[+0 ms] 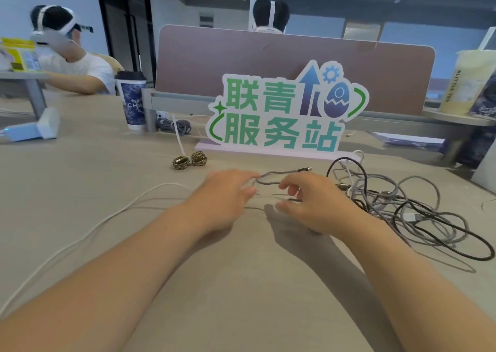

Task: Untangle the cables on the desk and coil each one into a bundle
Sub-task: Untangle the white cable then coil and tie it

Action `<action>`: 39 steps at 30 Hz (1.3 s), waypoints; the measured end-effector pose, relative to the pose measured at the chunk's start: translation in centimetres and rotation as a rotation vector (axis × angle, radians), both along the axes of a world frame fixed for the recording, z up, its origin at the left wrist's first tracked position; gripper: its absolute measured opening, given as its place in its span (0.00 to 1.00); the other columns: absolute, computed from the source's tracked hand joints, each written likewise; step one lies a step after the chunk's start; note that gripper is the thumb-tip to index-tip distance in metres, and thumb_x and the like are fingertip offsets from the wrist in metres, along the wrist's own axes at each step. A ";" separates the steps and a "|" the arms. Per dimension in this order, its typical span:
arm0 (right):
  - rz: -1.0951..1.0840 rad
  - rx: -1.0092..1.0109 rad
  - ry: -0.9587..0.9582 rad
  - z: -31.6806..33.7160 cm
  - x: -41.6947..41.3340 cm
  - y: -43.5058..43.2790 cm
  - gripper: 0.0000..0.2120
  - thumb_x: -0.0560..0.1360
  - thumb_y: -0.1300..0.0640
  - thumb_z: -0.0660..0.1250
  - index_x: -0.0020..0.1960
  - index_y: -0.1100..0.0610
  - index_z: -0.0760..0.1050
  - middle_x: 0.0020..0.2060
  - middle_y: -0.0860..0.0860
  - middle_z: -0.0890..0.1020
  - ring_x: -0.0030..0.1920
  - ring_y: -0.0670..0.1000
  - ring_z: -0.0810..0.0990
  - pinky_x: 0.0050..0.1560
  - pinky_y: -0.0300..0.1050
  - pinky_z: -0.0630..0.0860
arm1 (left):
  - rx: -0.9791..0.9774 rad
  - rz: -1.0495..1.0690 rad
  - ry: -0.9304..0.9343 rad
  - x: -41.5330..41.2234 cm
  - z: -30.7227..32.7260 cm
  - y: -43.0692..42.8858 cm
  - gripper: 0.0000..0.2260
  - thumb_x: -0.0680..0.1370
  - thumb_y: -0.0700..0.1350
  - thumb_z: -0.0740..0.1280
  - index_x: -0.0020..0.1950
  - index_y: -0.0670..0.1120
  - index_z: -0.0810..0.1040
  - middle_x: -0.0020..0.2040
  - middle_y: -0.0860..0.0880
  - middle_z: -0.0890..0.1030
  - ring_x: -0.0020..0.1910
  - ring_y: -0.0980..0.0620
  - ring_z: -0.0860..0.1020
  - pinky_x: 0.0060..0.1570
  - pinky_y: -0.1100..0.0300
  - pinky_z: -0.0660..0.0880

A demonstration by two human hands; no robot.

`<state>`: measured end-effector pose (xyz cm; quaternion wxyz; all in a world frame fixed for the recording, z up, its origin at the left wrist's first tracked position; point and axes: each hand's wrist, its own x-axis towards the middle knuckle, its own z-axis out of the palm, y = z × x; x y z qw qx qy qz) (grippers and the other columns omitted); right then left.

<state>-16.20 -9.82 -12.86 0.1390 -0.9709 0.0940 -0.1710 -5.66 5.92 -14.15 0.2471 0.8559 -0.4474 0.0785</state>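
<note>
our left hand [228,198] pinches the grey cable [279,172] near its plug end, and our right hand [314,204], fingers curled, grips its loop beside the tangle [402,204] on the desk [241,284]. we should draw it out slowly, feeding slack, then wind even loops.

desk [80,217]: matt, smooth | grey cable [284,172]: braided cloth | sign [281,110]: printed board

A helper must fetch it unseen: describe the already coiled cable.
Find the big green-lettered sign on the desk. Before its left corner lies the coiled cable. Unlike the loose grey and black cables to its right, it is wound into two tight brown-gold rings.
</note>
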 end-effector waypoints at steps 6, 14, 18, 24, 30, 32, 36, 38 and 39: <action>0.095 0.023 0.009 -1.4 0.7 1.0 0.07 0.76 0.50 0.65 0.48 0.52 0.79 0.41 0.47 0.78 0.42 0.48 0.74 0.38 0.39 0.67 | 0.064 -0.144 -0.038 0.4 -1.2 -1.3 0.10 0.78 0.48 0.64 0.56 0.50 0.82 0.52 0.49 0.82 0.52 0.50 0.76 0.53 0.56 0.71; 0.098 0.083 -0.130 -1.4 1.3 0.8 0.03 0.75 0.59 0.66 0.44 0.55 0.78 0.32 0.42 0.72 0.35 0.40 0.70 0.35 0.29 0.65 | 0.028 -0.123 0.043 0.7 -1.3 -1.2 0.08 0.77 0.49 0.67 0.50 0.48 0.83 0.45 0.51 0.82 0.45 0.53 0.75 0.44 0.60 0.68; 0.054 0.047 -0.032 -1.4 1.2 -0.3 0.08 0.77 0.52 0.64 0.47 0.53 0.80 0.36 0.45 0.72 0.41 0.47 0.71 0.44 0.42 0.67 | -0.305 0.040 0.090 1.2 -0.2 -0.6 0.07 0.77 0.44 0.66 0.50 0.47 0.85 0.43 0.51 0.81 0.44 0.54 0.75 0.46 0.60 0.69; -0.193 -0.080 0.034 -0.8 0.9 -2.4 0.10 0.79 0.52 0.59 0.49 0.48 0.80 0.46 0.48 0.79 0.52 0.54 0.75 0.47 0.45 0.63 | -0.753 0.551 -0.061 4.8 2.0 4.1 0.10 0.77 0.41 0.63 0.48 0.47 0.84 0.46 0.44 0.83 0.47 0.44 0.77 0.43 0.59 0.67; -0.181 -0.032 -0.040 -0.6 0.5 -2.5 0.12 0.78 0.55 0.60 0.39 0.51 0.77 0.40 0.52 0.80 0.45 0.57 0.75 0.45 0.47 0.72 | -0.243 0.608 -0.107 5.7 0.9 4.0 0.15 0.78 0.41 0.62 0.64 0.49 0.77 0.62 0.43 0.78 0.62 0.40 0.72 0.62 0.48 0.64; -0.123 0.006 -0.082 -0.4 0.6 -2.1 0.15 0.77 0.57 0.61 0.33 0.54 0.73 0.37 0.53 0.75 0.40 0.54 0.72 0.39 0.45 0.69 | -0.234 0.292 -0.199 3.5 0.7 2.3 0.20 0.78 0.44 0.63 0.70 0.51 0.70 0.67 0.47 0.74 0.67 0.46 0.69 0.71 0.45 0.53; 0.054 -0.053 -0.127 -0.4 0.7 -0.8 0.09 0.76 0.59 0.64 0.39 0.60 0.80 0.33 0.48 0.70 0.36 0.48 0.68 0.39 0.43 0.61 | -0.053 -0.070 -0.258 -1.7 -0.2 -1.1 0.21 0.81 0.53 0.55 0.74 0.54 0.61 0.70 0.55 0.69 0.71 0.54 0.62 0.74 0.50 0.42; 0.094 -0.069 -0.118 -0.6 0.7 -0.5 0.08 0.76 0.58 0.65 0.42 0.58 0.82 0.31 0.46 0.71 0.34 0.46 0.68 0.38 0.43 0.62 | -0.030 -0.096 -0.258 -2.4 -0.4 -1.9 0.17 0.82 0.53 0.53 0.67 0.52 0.73 0.58 0.50 0.76 0.62 0.49 0.71 0.68 0.53 0.58; 0.072 -0.058 -0.104 -0.6 0.8 -0.6 0.08 0.76 0.56 0.66 0.43 0.57 0.82 0.32 0.47 0.74 0.35 0.46 0.70 0.39 0.43 0.65 | -0.064 -0.090 -0.263 -2.3 -0.2 -1.9 0.17 0.81 0.52 0.53 0.59 0.49 0.79 0.52 0.48 0.79 0.56 0.46 0.74 0.61 0.51 0.65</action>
